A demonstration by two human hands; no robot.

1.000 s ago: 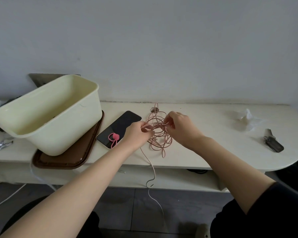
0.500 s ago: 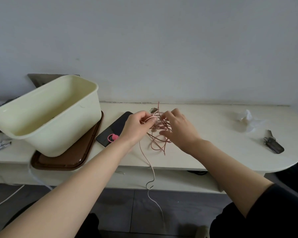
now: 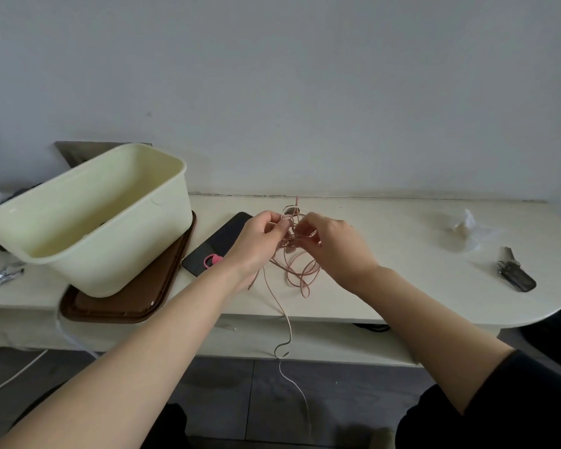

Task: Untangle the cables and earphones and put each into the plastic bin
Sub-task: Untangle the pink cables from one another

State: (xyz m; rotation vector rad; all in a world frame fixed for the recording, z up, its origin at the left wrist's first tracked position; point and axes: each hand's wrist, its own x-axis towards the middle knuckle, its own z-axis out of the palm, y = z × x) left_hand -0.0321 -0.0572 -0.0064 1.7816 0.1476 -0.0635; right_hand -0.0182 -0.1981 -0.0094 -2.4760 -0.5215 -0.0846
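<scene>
At the left a pale yellow plastic bin [image 3: 127,254], smooth-walled with rounded corners, sits on a brown tray [image 3: 127,306], its mouth open toward the person, likely so freed cords can be dropped straight in. Beside the tray lies a glossy black phone [image 3: 221,241] with a pink ring [image 3: 212,260] on it. Next comes the left hand [image 3: 256,241], its fingers [image 3: 281,225] pinching a strand. It holds up the cable tangle [image 3: 297,257], thin pinkish cord in loose loops above the cream desk [image 3: 402,273], with one length trailing over the desk's front edge toward the floor. The right hand [image 3: 334,247] faces it, fingers curled into the knot and gripping strands, probably to tease a loop apart. Farther right sit a crumpled clear wrapper [image 3: 467,226] and a dark key fob [image 3: 515,277].
</scene>
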